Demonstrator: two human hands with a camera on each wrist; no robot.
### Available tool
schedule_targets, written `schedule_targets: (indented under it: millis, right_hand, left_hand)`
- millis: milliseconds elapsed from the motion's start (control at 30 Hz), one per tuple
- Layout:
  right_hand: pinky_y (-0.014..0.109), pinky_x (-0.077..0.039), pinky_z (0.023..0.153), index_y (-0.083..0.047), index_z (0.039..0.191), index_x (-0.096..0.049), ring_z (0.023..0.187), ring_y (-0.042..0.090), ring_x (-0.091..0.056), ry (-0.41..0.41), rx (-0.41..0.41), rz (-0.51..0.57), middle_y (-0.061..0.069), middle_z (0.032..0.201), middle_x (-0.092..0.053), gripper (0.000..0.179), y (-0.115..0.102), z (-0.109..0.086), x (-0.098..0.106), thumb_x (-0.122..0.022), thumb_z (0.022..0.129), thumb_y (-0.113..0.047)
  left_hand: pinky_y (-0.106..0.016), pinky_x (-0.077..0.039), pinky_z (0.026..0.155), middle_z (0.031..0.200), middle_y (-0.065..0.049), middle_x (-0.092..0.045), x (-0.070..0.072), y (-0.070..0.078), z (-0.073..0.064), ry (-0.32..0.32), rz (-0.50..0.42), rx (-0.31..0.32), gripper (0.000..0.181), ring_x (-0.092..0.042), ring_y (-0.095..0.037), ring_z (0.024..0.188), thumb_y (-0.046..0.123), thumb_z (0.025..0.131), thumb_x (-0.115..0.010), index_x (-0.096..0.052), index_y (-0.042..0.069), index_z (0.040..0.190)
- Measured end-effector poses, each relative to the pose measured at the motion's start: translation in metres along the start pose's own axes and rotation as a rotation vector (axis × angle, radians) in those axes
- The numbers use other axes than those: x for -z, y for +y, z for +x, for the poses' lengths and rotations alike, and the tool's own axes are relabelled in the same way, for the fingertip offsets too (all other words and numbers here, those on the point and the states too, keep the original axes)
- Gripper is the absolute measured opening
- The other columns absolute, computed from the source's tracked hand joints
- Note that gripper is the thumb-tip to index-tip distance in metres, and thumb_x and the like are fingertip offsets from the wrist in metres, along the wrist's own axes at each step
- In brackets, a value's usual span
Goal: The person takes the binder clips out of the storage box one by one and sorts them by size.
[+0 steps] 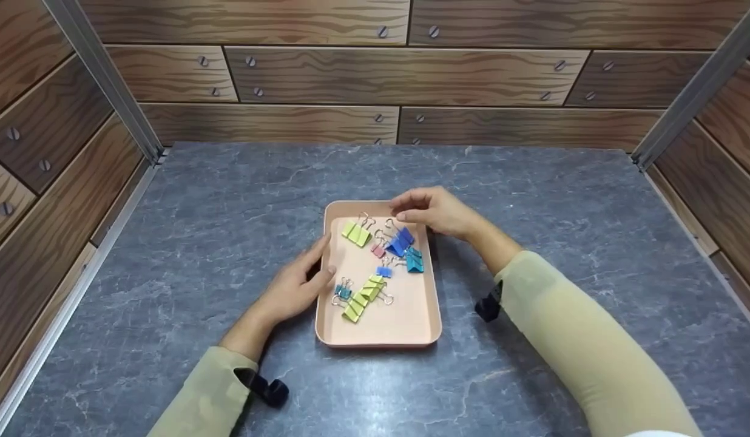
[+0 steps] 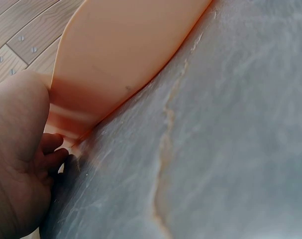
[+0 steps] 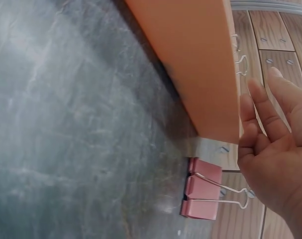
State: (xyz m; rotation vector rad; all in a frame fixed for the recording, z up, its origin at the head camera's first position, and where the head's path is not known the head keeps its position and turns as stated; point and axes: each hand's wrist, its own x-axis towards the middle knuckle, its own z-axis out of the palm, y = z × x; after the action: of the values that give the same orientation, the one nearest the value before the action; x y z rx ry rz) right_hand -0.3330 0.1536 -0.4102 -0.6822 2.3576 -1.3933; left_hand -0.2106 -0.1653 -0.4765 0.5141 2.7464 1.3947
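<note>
Left hand (image 1: 293, 288) apparently touches the tray (image 1: 384, 329) of binder clips (image 1: 400, 241).

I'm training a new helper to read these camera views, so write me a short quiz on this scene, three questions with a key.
1. Multiple choice: in the right wrist view, what colour is the binder clip lying outside the tray?
(a) teal
(b) pink
(c) yellow-green

2. True or false: the left hand pinches a blue clip.

3. Fill in, near or far: from the person's side, the right hand is at the tray's ____ end.

Key:
1: b, pink.
2: False; the left hand is at the tray's left side.
3: far.
</note>
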Motion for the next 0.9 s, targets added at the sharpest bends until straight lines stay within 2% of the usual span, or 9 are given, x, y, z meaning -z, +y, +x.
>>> schedule_targets:
  millis: [267,400,633,900]
  right_hand:
    - [0.032,-0.055,0.096,-0.004,0.132,-0.074,0.113,0.021,-0.068,-0.004,-0.003,-0.02,0.011,0.126,-0.074,0.031,0.005,0.002,-0.004,-0.072,0.102,-0.011]
    - [0.031,-0.056,0.09,-0.003,0.133,-0.073,0.108,0.022,-0.068,-0.011,0.0,-0.031,0.014,0.125,-0.074,0.032,0.005,0.001,-0.006,-0.072,0.102,-0.01]
    - [0.032,-0.06,0.08,-0.001,0.133,-0.072,0.101,0.033,-0.069,-0.018,0.003,-0.041,0.018,0.125,-0.074,0.032,0.005,0.001,-0.011,-0.071,0.102,-0.009]
    - [0.026,-0.057,0.087,-0.001,0.129,-0.075,0.102,0.019,-0.071,0.004,0.017,-0.084,0.013,0.12,-0.076,0.029,0.002,0.003,-0.015,-0.071,0.102,-0.008]
  left_hand:
    - [-0.054,-0.027,0.126,0.169,-0.011,-0.036,0.0,0.0,-0.001,0.002,0.008,0.008,0.069,-0.034,-0.04,0.154,0.037,0.108,-0.06,-0.031,0.024,0.169]
    - [-0.055,-0.026,0.126,0.169,-0.011,-0.036,0.0,0.0,-0.001,-0.003,0.011,0.006,0.069,-0.033,-0.042,0.154,0.039,0.108,-0.059,-0.031,0.024,0.169]
    - [-0.056,-0.023,0.127,0.17,-0.007,-0.035,0.0,0.0,-0.002,-0.006,0.01,0.017,0.069,-0.03,-0.044,0.154,0.039,0.108,-0.058,-0.03,0.026,0.169]
    - [-0.055,-0.028,0.125,0.167,-0.017,-0.039,0.0,0.0,0.0,0.0,0.001,0.009,0.069,-0.037,-0.041,0.152,0.036,0.107,-0.059,-0.031,0.024,0.169]
